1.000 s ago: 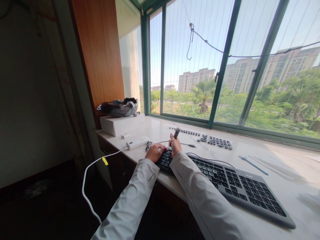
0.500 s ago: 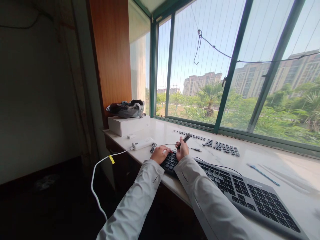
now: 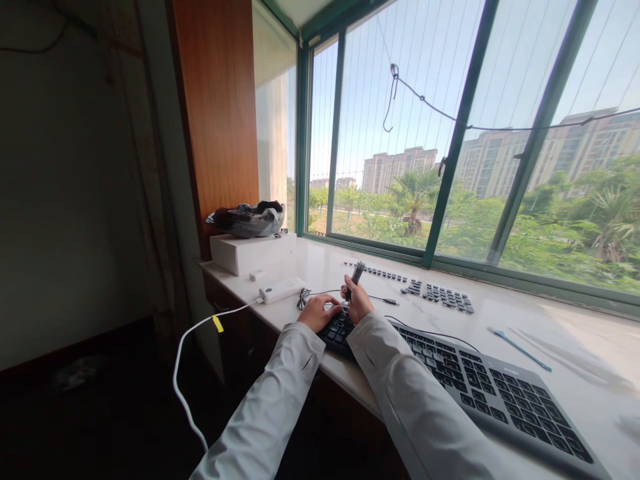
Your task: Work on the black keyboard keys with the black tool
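A black and grey keyboard (image 3: 533,408) lies along the front of the table, with some key positions bare of caps. My left hand (image 3: 316,313) rests at its left end, thumb and forefinger bent together over the keys; anything between their tips is too small to make out. Just right of it, my right hand (image 3: 359,303) is closed around a slim dark tool with a greyish bristly-looking end (image 3: 358,269), which points up. The lower end of that tool is hidden by the hand. Loose black keycaps (image 3: 440,295) lie in rows behind the keyboard.
A white power bank (image 3: 283,290) with a white cable (image 3: 187,333) sits left of my hands. Behind it a white box (image 3: 250,252) carries a plastic bag (image 3: 247,219). A blue stick (image 3: 523,350) lies at the right. A thin black cable crosses the tabletop below the window.
My right hand has turned the tool more upright and shifted slightly left. The left thumb and forefinger now arch more over the keys. The whole view has moved a little.
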Available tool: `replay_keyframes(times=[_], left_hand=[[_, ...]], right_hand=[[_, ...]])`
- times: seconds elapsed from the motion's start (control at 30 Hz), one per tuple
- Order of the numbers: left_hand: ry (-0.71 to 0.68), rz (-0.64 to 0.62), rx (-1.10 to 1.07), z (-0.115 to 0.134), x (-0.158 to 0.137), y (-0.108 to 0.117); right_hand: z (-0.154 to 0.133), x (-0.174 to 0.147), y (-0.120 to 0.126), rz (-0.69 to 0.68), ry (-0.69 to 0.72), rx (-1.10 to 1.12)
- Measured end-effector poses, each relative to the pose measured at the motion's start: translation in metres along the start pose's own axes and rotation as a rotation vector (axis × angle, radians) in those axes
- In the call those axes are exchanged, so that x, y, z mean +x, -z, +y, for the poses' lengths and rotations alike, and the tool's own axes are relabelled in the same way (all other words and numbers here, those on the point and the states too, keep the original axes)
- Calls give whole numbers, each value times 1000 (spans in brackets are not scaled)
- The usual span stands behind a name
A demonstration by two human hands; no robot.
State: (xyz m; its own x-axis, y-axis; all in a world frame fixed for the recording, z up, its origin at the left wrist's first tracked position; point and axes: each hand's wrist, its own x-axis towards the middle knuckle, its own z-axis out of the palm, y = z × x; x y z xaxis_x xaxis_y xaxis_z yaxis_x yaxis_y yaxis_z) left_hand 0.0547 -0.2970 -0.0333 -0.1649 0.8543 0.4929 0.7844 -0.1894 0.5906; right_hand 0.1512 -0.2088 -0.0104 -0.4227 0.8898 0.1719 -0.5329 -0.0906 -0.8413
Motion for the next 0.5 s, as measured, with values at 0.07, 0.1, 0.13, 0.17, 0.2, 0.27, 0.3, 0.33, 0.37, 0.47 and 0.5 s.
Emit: replay_keyframes(times=[0.07,0.1,0.13,0.17,0.2,0.27,0.3,0.33,0.37,0.47,0.5], left_hand=[[28,5,15,0,0,0],[37,9,21,1,0,0],[40,13,25,1,0,0],[40,20,30,2,0,1],[39,27,34,2,0,1],[37,33,42,2,0,1],[35,31,45,2,0,1],[31,27,45,2,1,1],[27,23,43,1,1,1],[13,13,36,1,1,1],[9,11,34,1,1,1]], right_hand=[[0,1,1,-1,0,-22],[0,1,2,4,-2,-35],[0,2,2,14,-6,-46],[0,2,2,25,-11,-54],[0,2,2,34,-14,-57],[0,1,2,43,-12,-48],[0,1,1,44,-10,-40],[1,0,0,46,-11,-32],[0,0,0,47,-14,-24],[-1,-2,-1,45,-24,15],[-1,-3,0,44,-23,33]])
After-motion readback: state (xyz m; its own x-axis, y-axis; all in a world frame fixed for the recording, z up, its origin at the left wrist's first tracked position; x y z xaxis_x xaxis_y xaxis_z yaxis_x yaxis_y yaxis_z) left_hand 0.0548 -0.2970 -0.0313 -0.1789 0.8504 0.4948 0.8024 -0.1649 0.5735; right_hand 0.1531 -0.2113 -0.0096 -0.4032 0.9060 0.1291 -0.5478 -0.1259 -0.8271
